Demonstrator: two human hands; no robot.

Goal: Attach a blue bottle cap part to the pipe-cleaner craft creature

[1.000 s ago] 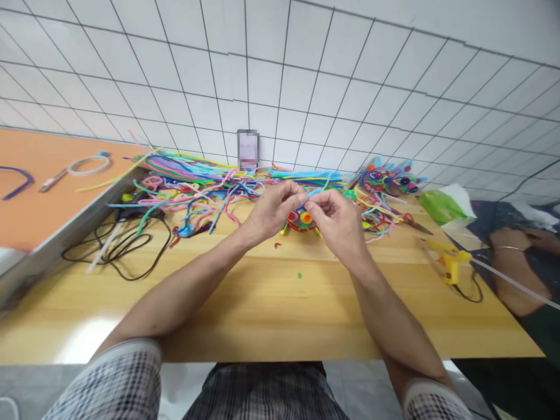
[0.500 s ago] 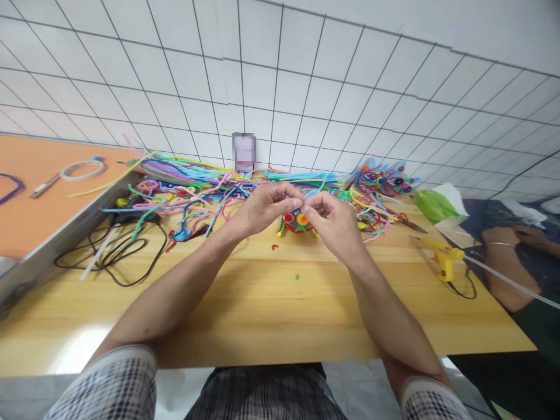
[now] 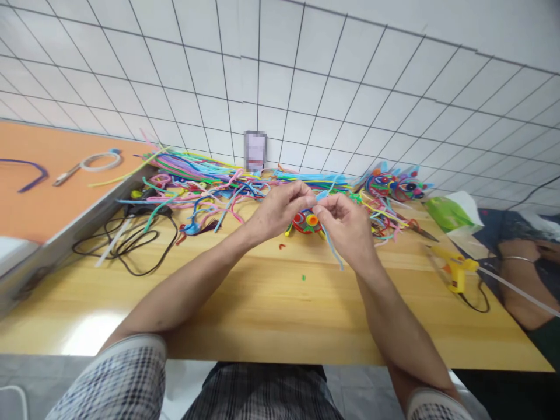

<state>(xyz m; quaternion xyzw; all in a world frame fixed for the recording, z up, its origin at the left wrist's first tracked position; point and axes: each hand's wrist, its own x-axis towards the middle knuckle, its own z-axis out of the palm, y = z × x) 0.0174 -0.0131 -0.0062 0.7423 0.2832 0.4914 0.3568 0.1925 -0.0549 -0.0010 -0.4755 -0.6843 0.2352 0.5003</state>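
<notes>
My left hand (image 3: 283, 209) and my right hand (image 3: 350, 224) meet at the fingertips, both pinched closed on a light blue pipe cleaner (image 3: 335, 252). One end of it hangs down below my right fingers; the part between the fingertips is mostly covered. Just behind my hands, a colourful pipe-cleaner figure (image 3: 307, 226) with round red and orange eyes is on the table, partly hidden by my fingers. On the wood in front of it lie a small red scrap (image 3: 282, 247) and a tiny green scrap (image 3: 303, 278).
Loose pipe cleaners (image 3: 205, 175) are heaped along the tiled wall, near a propped phone (image 3: 255, 151). Finished-looking colourful figures (image 3: 394, 185), scissors (image 3: 423, 231) and a yellow glue gun (image 3: 457, 269) sit to the right, beside another person's arm (image 3: 520, 280). A black cable (image 3: 144, 271) coils at left.
A length of light blue pipe cleaner now hangs below my right hand. My hands remain together at the fingertips. The whole view has shifted slightly.
</notes>
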